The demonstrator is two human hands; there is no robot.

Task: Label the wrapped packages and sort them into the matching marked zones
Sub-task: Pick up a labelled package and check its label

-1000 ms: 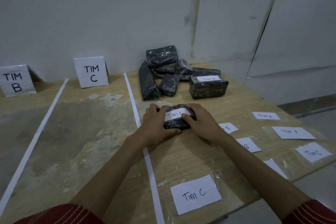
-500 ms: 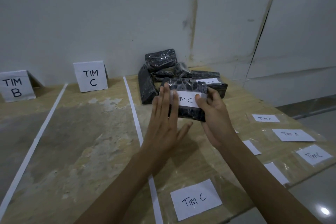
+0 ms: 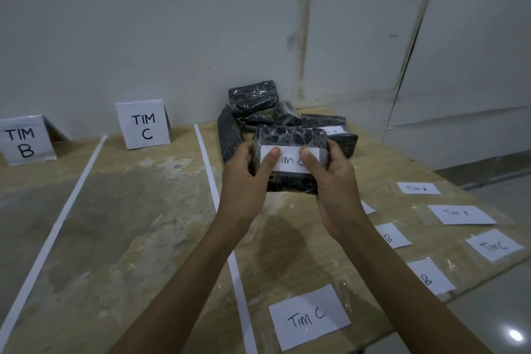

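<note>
A black wrapped package (image 3: 290, 138) with a white "Tim C" label (image 3: 290, 161) on its face is held up above the table. My left hand (image 3: 244, 181) grips its left side and my right hand (image 3: 333, 181) grips its right side. Both thumbs press on the label. Behind it lies a pile of black wrapped packages (image 3: 254, 98); one of them (image 3: 344, 139) carries a "Tim A" label. A standing "TIM C" sign (image 3: 143, 125) marks the zone between two white tape lines, left of the hands. A "TIM B" sign (image 3: 24, 141) stands further left.
Loose paper labels lie on the table's right part: "Tim C" (image 3: 309, 316) near the front edge, two "Tim A" slips (image 3: 462, 214), another "Tim C" (image 3: 494, 246), and several "B" slips (image 3: 431, 279). White tape lines (image 3: 218, 210) divide the zones. The wall stands close behind.
The package has been lifted off the table and turned so the label faces me. My left hand went from flat against it to gripping it, thumb on the label.
</note>
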